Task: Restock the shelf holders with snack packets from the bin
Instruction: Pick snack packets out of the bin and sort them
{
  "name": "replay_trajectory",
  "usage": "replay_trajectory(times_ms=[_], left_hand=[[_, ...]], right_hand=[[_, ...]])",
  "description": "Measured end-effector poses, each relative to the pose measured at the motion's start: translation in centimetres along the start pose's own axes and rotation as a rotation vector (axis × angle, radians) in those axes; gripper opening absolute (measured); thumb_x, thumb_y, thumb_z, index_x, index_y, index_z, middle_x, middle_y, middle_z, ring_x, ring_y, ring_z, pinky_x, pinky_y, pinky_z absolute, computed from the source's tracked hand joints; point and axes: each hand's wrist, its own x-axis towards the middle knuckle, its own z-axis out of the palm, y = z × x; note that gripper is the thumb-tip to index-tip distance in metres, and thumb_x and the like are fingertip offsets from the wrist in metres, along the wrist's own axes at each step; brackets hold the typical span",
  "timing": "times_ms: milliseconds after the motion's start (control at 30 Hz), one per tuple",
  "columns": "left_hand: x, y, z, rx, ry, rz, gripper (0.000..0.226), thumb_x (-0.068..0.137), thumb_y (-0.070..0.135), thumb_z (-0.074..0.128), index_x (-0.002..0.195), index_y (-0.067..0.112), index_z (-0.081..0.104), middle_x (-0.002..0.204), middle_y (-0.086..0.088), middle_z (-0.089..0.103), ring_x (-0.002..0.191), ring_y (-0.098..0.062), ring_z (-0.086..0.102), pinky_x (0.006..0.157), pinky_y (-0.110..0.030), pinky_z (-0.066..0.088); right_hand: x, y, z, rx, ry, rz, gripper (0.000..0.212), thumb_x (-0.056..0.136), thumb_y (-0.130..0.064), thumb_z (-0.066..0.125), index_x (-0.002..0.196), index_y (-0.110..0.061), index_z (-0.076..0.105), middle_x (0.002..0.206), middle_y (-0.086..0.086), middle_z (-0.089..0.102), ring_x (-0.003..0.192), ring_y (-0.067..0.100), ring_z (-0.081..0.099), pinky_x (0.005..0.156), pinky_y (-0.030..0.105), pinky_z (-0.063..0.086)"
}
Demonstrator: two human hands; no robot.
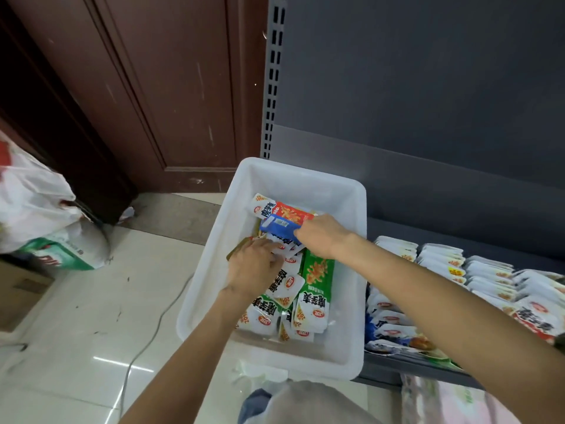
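Grey fabric, probably the person's clothing, at bottom edge nearest camera. Above it, white plastic bin with its right side against the shelf edge, left side over the tiled floor. Both hands inside the bin. Left hand palm down, fingers curled onto loose white snack packets; firm grip or not, cannot tell. Right hand holds a blue packet lifted just above the pile. Red packet behind it, green packet below, more white/green ones at near end. Right of bin, shelf holders filled with rows of white packets, standing on edge. White cable across floor. Plastic bags far left, brown door behind.
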Motion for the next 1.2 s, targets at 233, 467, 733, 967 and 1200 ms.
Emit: replay_trajectory(times_ms=[233, 467, 733, 967, 1200], left_hand=[[-2.0, 3.6, -7.0, -0.902, 0.37, 0.037, 0.047, 0.083, 0.02, 0.072, 0.122, 0.022, 0.046, 0.128, 0.002, 0.049, 0.115, -0.009, 0.051, 0.084, -0.012, 0.044], [-4.2, 8.6, -9.3, -1.329, 0.056, -0.089, 0.048, 0.082, 0.002, 0.067, 0.122, 0.022, 0.048, 0.095, -0.001, 0.073, 0.082, -0.017, 0.068, 0.061, -0.025, 0.054], [-7.5, 15.2, -7.0, -1.273, -0.168, 0.022, 0.034, 0.083, 0.005, 0.068, 0.111, 0.019, 0.056, 0.1, -0.004, 0.069, 0.085, -0.017, 0.069, 0.061, -0.027, 0.056], [-8.6, 14.1, -2.7, -0.724, -0.156, 0.277, 0.027, 0.082, 0.038, 0.069, 0.107, 0.033, 0.06, 0.086, 0.015, 0.067, 0.08, 0.0, 0.064, 0.071, -0.024, 0.052], [-8.5, 13.3, 0.0, -0.267, 0.072, 0.567, 0.028, 0.073, 0.016, 0.079, 0.097, 0.025, 0.067, 0.087, 0.009, 0.065, 0.079, -0.007, 0.06, 0.066, -0.029, 0.054]], right_hand=[[-9.0, 3.5, -2.8, 0.952, 0.417, 0.106, 0.014, 0.095, -0.019, 0.051, 0.097, -0.022, 0.066, 0.085, -0.01, 0.067, 0.077, 0.01, 0.06, 0.068, 0.024, 0.039], [-17.3, 3.6, -1.1, 1.608, 0.662, 0.255, 0.021, 0.083, -0.018, 0.068, 0.102, -0.026, 0.067, 0.087, -0.002, 0.073, 0.076, 0.013, 0.068, 0.063, 0.031, 0.054], [-24.9, 0.2, 3.2, 1.983, 0.93, 0.511, 0.03, 0.085, -0.002, 0.062, 0.107, -0.021, 0.056, 0.088, -0.009, 0.07, 0.075, 0.005, 0.066, 0.05, 0.02, 0.051], [-34.1, 0.0, 6.9, 1.633, 1.147, 0.727, 0.033, 0.079, -0.01, 0.066, 0.092, -0.04, 0.061, 0.084, -0.015, 0.069, 0.07, 0.003, 0.065, 0.061, 0.016, 0.053], [-32.0, -1.9, 8.9, 1.032, 0.901, 0.473, 0.018, 0.085, -0.027, 0.064, 0.1, -0.033, 0.058, 0.085, -0.024, 0.066, 0.082, -0.011, 0.061, 0.068, 0.007, 0.045]])
